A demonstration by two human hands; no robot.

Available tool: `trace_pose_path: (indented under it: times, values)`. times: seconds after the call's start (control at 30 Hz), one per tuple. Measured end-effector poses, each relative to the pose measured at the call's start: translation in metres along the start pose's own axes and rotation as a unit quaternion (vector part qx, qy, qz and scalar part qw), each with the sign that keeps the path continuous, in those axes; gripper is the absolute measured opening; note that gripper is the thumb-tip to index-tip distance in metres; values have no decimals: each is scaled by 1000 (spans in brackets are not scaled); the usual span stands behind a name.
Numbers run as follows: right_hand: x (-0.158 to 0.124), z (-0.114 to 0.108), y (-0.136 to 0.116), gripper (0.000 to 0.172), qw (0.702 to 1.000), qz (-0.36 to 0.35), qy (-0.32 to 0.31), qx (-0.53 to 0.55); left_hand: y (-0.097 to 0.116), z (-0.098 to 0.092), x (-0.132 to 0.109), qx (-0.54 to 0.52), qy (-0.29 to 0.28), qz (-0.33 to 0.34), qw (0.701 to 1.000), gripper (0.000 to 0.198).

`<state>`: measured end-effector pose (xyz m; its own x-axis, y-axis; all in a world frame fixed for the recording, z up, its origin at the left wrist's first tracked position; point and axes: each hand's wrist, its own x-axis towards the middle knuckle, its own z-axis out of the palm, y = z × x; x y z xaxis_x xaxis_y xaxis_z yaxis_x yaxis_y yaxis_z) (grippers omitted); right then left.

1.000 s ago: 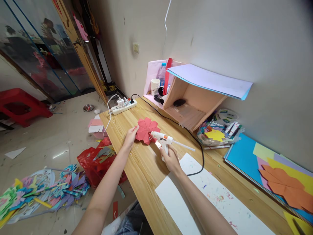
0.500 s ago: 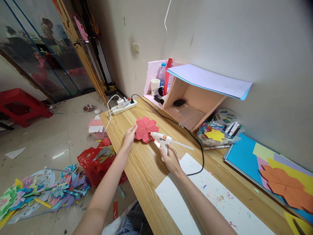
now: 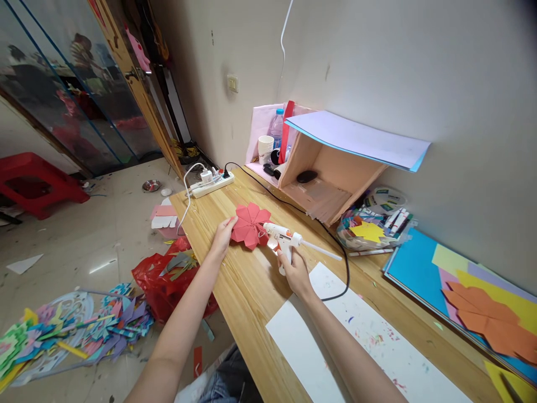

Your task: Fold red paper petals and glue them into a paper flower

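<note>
A red paper flower [image 3: 250,224] with several folded petals is pinched at its left edge by my left hand [image 3: 224,238]. My right hand [image 3: 297,271] is wrapped round the handle of a white hot glue gun [image 3: 282,235]. The gun's nozzle points left, at the flower's right side, and a clear glue stick [image 3: 321,249] sticks out of its back end. Whether the nozzle touches the paper I cannot tell. Beneath both hands lies the wooden table [image 3: 247,291].
A power strip [image 3: 213,184] sits at the table's far end, with a black cord running along the back. Behind stand a cardboard box [image 3: 323,162] and a basket of markers [image 3: 373,224]. White paper [image 3: 302,336] and orange paper petals [image 3: 482,313] lie to the right; a red plastic bag [image 3: 163,280] is on the floor.
My right hand has drawn the glue gun slightly to the right, away from the flower's centre. The flower has tilted a little in my left hand.
</note>
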<state>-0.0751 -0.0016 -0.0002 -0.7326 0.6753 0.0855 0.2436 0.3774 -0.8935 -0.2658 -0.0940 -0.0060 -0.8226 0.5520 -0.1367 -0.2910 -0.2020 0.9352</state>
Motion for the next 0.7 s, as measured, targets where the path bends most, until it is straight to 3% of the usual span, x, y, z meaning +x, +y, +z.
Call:
trace_pose_path:
  times: [0.27,0.7]
  values:
    - [0,0,-2,29,999,0,-38,12,-3,-1,1,9,-28,2,1000,29]
    - [-1,0,-1,29,1000,5,-26,16,-3,-2,1,12,-17,-3,1000,28]
